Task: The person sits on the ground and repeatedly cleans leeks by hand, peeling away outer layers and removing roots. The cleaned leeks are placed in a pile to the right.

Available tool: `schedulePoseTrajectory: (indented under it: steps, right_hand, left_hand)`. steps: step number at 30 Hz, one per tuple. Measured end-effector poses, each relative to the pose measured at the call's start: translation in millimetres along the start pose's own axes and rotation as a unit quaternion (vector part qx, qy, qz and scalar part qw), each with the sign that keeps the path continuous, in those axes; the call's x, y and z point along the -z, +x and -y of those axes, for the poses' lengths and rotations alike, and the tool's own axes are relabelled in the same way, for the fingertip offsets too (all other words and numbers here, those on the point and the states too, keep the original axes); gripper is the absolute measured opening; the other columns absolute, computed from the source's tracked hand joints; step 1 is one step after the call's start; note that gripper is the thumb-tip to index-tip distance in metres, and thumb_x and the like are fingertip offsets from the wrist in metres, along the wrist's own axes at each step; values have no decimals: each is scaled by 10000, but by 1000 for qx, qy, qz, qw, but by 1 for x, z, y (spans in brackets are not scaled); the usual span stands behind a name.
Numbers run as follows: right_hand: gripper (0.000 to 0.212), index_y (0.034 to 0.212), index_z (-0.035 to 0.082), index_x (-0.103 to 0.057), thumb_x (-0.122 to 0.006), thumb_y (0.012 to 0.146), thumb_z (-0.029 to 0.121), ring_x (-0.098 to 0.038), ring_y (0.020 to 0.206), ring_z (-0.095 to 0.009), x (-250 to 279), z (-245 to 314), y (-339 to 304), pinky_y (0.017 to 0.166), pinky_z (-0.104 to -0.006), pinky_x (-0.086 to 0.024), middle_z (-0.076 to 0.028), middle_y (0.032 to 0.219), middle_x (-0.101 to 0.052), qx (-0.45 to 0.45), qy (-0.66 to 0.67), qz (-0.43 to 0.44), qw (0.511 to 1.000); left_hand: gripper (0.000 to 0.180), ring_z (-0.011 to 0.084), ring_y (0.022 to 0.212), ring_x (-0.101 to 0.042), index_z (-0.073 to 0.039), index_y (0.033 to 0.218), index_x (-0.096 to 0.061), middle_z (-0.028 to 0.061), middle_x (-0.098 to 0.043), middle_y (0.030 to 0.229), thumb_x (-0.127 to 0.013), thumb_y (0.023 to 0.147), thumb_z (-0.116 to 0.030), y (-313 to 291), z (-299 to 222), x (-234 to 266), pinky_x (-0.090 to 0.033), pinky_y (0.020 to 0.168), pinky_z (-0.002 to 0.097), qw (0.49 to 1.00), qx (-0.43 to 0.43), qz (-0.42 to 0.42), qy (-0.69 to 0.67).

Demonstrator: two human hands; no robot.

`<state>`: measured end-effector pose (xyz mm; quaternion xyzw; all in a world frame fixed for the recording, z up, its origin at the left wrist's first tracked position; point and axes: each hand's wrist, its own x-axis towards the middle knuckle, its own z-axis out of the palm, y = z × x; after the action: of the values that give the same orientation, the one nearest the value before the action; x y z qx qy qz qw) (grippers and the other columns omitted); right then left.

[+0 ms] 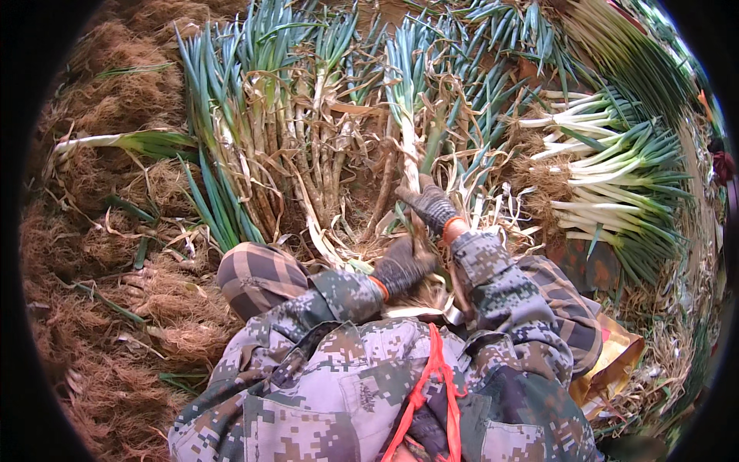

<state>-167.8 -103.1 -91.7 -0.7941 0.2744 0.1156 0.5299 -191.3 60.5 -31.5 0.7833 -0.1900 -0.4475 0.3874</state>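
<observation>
In the middle, a green onion [410, 154] stands upright, its white shank toward me and its blue-green leaves pointing away. My right hand [431, 206], in a dark knitted glove with an orange cuff, is closed round the shank. Nearer my lap is my left hand [404, 269], in a matching glove; motion smears its fingers, so its grip cannot be made out. It lies near the onion's lower end, which the hands partly hide. Dry peeled leaves [496, 223] lie beside my right hand.
Untrimmed green onions [254, 131] with brown, dry outer leaves lie ahead and to the left. Cleaned white-stemmed onions [608, 181] are stacked at right. Brown root clumps [115, 254] cover the left side. A yellow bag [612, 362] lies beside my right knee.
</observation>
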Motion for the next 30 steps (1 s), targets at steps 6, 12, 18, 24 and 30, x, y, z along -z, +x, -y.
schedulePoseTrajectory:
  steps: [6,12,18,24,30]
  right_hand:
    - [343,1183,45,-596,-623,903,242,-599,741,-162,1,19,-38,668,-310,-493,-79,885,-670,2,262,1,965]
    - [279,1126,19,-575,-572,922,210,-541,579,-111,37,68,-139,516,-279,-453,-35,741,-579,47,193,25,980]
    - [384,1280,-4,-494,-566,920,107,-533,585,-92,50,90,-231,517,-244,-445,-24,760,-572,55,259,32,964]
    - [467,1358,25,-463,-603,915,69,-542,638,-76,51,90,-240,546,-244,-468,-5,848,-580,119,272,42,954]
    - [482,1332,25,-522,-693,896,139,-606,1015,-140,52,119,-178,908,-292,-509,-58,1121,-630,239,207,13,948]
  left_hand:
    - [236,156,692,-595,-39,928,-673,13,-626,820,-737,868,-258,3,17,47,-516,649,276,966,-67,-57,-245]
    - [446,175,821,-637,-87,1128,-605,49,-629,961,-732,863,-423,68,-13,139,-577,679,310,890,-72,-151,-425]
    - [585,303,867,-661,-26,1179,-583,136,-645,1003,-766,821,-451,77,-53,132,-590,792,431,847,0,-67,-528]
    - [296,142,662,-631,-54,1060,-653,38,-667,845,-661,931,-320,33,-119,142,-516,569,273,824,-315,-79,-464]
    - [310,154,724,-677,-41,1086,-647,51,-684,884,-651,931,-310,0,-130,182,-570,647,294,827,-363,-91,-420]
